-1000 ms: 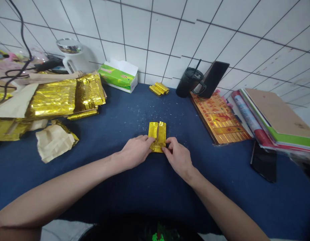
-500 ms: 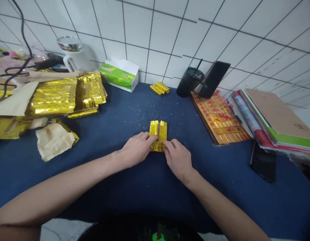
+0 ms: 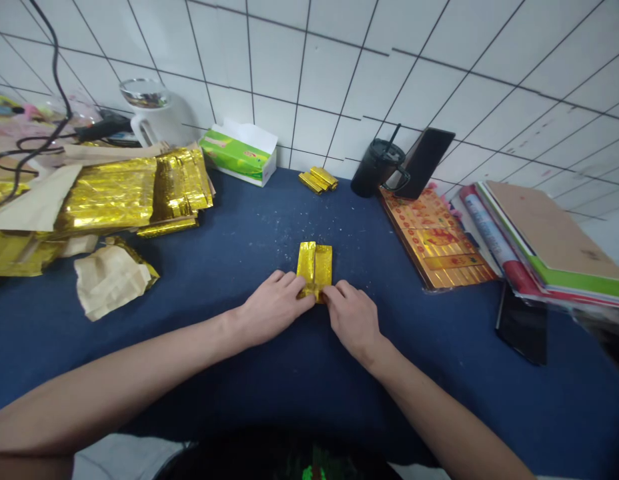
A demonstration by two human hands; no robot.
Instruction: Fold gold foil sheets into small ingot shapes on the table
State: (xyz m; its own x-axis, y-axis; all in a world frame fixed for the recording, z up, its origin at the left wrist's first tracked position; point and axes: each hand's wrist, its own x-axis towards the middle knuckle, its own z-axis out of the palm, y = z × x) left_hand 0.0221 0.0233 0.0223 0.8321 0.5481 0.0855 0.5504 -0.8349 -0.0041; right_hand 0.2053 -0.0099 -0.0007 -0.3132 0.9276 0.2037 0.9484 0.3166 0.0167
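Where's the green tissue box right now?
In the head view, the green tissue box sits left of centre by the tiled wall, between the gold stack and the small gold bundles.

Tissue box (image 3: 234, 156) sat at 11 o'clock, mug (image 3: 162, 125) at 10, cup (image 3: 372, 170) between 1 and 2, dark panel (image 3: 425, 163) leaned at 2, notebooks (image 3: 549, 230) at 3, phone (image 3: 522, 328) at 4.

Glossy foil sheet (image 3: 323, 263), matt blue tabletop (image 3: 269, 393)

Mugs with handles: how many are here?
2: a white mug left of the green tissue box, and a black mug to the box's right. The clutter at far left may hide more.
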